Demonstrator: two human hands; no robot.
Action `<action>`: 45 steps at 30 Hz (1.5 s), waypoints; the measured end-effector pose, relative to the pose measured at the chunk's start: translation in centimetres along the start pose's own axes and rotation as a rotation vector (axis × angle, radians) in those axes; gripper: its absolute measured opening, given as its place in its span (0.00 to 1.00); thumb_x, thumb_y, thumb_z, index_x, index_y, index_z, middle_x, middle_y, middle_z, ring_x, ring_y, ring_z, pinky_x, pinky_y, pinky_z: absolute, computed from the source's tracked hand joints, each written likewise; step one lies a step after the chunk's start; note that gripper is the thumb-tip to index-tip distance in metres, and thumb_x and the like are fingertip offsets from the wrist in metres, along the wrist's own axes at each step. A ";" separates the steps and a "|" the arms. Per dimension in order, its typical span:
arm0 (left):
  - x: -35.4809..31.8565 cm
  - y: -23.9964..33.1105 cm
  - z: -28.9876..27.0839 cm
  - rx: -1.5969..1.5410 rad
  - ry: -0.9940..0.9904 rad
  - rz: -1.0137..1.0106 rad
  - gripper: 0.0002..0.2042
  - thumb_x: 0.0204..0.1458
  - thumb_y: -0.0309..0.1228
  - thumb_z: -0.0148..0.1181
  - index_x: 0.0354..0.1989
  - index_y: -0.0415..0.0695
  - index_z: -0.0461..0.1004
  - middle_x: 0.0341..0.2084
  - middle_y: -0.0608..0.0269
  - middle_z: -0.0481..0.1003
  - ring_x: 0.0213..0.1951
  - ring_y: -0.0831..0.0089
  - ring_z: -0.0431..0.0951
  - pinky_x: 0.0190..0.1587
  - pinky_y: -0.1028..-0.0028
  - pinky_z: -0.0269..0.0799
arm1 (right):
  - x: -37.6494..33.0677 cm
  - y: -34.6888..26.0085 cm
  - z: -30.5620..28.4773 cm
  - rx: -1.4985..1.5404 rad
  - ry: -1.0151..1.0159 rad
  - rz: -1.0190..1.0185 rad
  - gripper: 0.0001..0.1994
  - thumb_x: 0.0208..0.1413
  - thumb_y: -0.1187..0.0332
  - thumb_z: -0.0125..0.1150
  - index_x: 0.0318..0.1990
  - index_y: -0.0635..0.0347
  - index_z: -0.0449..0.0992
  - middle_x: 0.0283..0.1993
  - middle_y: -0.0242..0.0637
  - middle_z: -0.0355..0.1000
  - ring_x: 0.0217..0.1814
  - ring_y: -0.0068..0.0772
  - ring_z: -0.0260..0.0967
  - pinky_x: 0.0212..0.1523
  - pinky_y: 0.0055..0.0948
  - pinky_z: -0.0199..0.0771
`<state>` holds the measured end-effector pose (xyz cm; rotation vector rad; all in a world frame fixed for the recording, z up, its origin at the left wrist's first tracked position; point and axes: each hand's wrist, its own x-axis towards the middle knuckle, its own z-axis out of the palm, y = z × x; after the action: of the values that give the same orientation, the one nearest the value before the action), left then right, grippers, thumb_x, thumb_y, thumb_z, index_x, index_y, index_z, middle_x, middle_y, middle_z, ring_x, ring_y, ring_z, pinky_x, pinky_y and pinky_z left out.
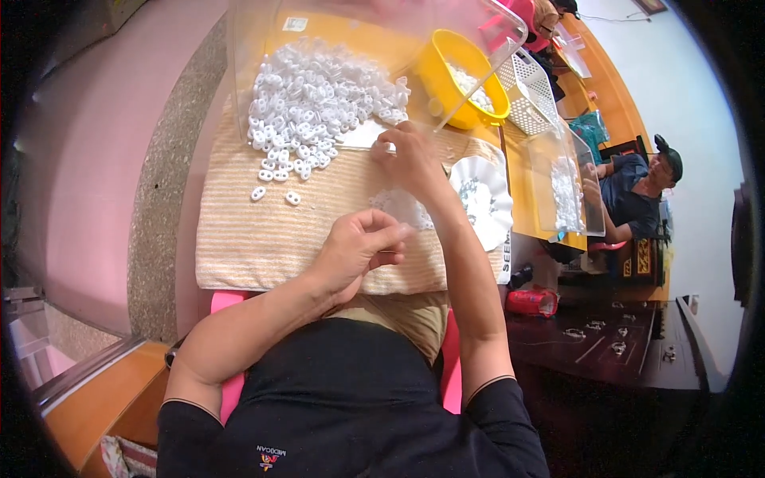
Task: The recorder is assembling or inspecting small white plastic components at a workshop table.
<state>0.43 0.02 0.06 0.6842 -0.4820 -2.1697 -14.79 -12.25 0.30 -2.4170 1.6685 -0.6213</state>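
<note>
The fingers of the left hand point(358, 247) were curled in toward the palm, thumb pressed against the fingertips, pinching what looked like one small white piece, though the piece itself was mostly hidden inside the grip. That hand hovered low over the near part of the striped cloth point(239, 239), close to the body, which seemed a steady place to work a tiny part. The right hand point(410, 159) reached farther out, fingers bent down and tips gathered at the near edge of the heap of white plastic pieces point(319, 99); whether it had closed on a piece or was only touching them could not be told. The heap spilled from the open side of a clear plastic bin point(247, 56) tipped toward the person, probably so the pieces slid within reach, and a few strays point(275, 193) lay apart on the cloth. The cloth likely kept small parts from rolling or bouncing off. Just right of the right forearm sat a scalloped white dish point(498, 215) holding a few small items, and between the hands lay a low patch of pale pieces point(398, 207). Beyond stood a yellow bowl point(446, 80) and a white slotted basket point(530, 99). A second person point(637, 191) sat well apart at the right behind another clear container point(562, 191).
</note>
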 end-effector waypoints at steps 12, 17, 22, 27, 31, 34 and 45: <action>0.3 0.5 -0.4 -0.070 0.080 0.061 0.05 0.58 0.31 0.57 0.37 0.43 0.72 0.34 0.62 0.78 0.31 0.80 0.75 0.37 0.78 0.77 | -5.0 -2.7 -2.2 0.434 0.019 0.168 0.07 0.53 0.71 0.64 0.35 0.67 0.78 0.23 0.33 0.74 0.24 0.17 0.68 0.25 0.21 0.68; 0.2 0.9 0.0 -0.106 0.122 0.094 0.09 0.60 0.38 0.55 0.38 0.46 0.73 0.31 0.67 0.76 0.30 0.80 0.74 0.38 0.77 0.75 | -8.1 -5.0 -4.3 0.637 0.042 0.123 0.04 0.52 0.75 0.65 0.34 0.65 0.78 0.26 0.35 0.75 0.28 0.19 0.70 0.28 0.21 0.70; 0.4 0.3 -0.8 -0.025 0.066 0.084 0.07 0.59 0.36 0.56 0.37 0.48 0.75 0.30 0.69 0.76 0.31 0.80 0.74 0.38 0.77 0.75 | -9.3 -4.5 -5.0 0.719 0.033 0.085 0.05 0.49 0.75 0.68 0.33 0.65 0.78 0.29 0.33 0.73 0.30 0.18 0.69 0.28 0.20 0.69; 0.4 0.1 -0.4 0.005 0.065 0.071 0.06 0.57 0.34 0.59 0.35 0.44 0.76 0.29 0.69 0.75 0.31 0.81 0.75 0.38 0.78 0.75 | -10.2 -3.9 -5.0 0.640 0.084 -0.011 0.06 0.48 0.75 0.68 0.34 0.63 0.78 0.31 0.35 0.74 0.30 0.22 0.71 0.28 0.21 0.70; 0.4 0.2 -0.4 0.042 0.058 0.086 0.06 0.57 0.32 0.58 0.37 0.43 0.75 0.31 0.66 0.76 0.32 0.80 0.76 0.39 0.78 0.76 | -10.7 -3.4 -5.7 0.479 0.033 -0.139 0.08 0.48 0.77 0.66 0.37 0.65 0.77 0.36 0.39 0.75 0.32 0.27 0.73 0.33 0.22 0.73; 0.4 0.2 -0.2 0.049 0.060 0.101 0.06 0.58 0.30 0.57 0.37 0.40 0.74 0.33 0.61 0.77 0.34 0.77 0.78 0.41 0.77 0.77 | -11.5 -2.7 -6.6 0.580 0.056 0.012 0.06 0.50 0.79 0.64 0.36 0.64 0.77 0.34 0.36 0.74 0.33 0.25 0.72 0.30 0.22 0.73; 0.2 0.1 -0.1 0.037 0.035 0.105 0.04 0.56 0.25 0.57 0.35 0.37 0.73 0.38 0.51 0.77 0.38 0.71 0.80 0.43 0.73 0.80 | -11.1 9.3 -10.1 -0.214 -0.006 0.345 0.09 0.46 0.71 0.61 0.36 0.61 0.79 0.34 0.46 0.77 0.39 0.48 0.75 0.44 0.39 0.73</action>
<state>0.41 -0.21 -0.07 0.7010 -0.5294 -2.0517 -30.29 -4.34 3.41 -2.1709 2.1790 -0.3998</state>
